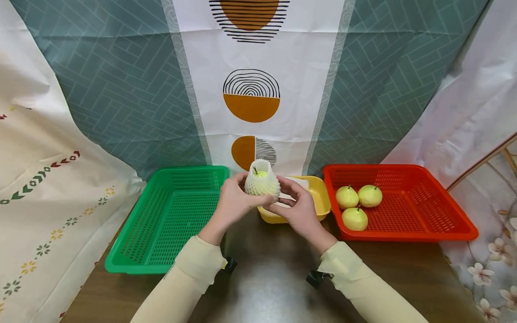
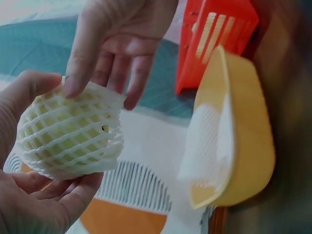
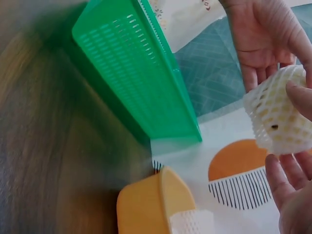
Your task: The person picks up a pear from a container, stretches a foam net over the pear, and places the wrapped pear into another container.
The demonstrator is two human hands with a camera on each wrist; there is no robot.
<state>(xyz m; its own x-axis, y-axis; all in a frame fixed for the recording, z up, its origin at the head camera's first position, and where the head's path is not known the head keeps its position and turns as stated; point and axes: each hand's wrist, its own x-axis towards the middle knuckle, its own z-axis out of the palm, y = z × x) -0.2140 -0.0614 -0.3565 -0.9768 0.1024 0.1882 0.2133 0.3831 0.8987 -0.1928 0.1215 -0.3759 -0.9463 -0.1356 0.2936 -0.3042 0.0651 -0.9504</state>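
A pale yellow-green pear (image 1: 261,179) in a white foam net sleeve (image 2: 73,131) is held up between both hands, its stem showing in the sleeve's opening. My left hand (image 1: 236,197) grips it from the left, thumb on one side and fingers curled round the other. From the right, my right hand (image 1: 296,206) holds the wrapped pear with thumb and fingers, the thumb (image 3: 300,100) lying on the net. Behind the hands stands a yellow basin (image 1: 321,197) with more white foam sleeves (image 2: 204,141) in it.
On the left of the wooden table (image 1: 266,278) stands a green basket (image 1: 177,220) with nothing seen inside. A red basket (image 1: 404,206) at the right holds three bare pears (image 1: 355,219) at its left end. A patterned curtain (image 1: 250,54) hangs behind.
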